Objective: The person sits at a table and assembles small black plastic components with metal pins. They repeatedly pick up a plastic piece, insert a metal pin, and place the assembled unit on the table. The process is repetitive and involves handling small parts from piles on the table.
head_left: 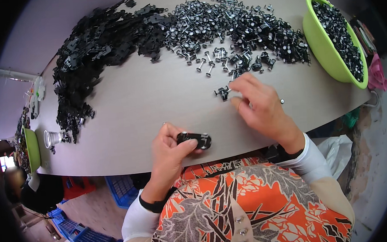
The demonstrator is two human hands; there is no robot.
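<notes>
A small black plastic toy car base with wheels (194,140) was gripped in the fingers of the left hand (171,153), near the table's (135,107) front edge. A little black wheel-and-axle piece (222,91) was pinched by the right hand (259,108).

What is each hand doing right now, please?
Left hand: closed, holding a black wheeled chassis.
Right hand: fingers bent, touching a wheel axle on the table.
</notes>
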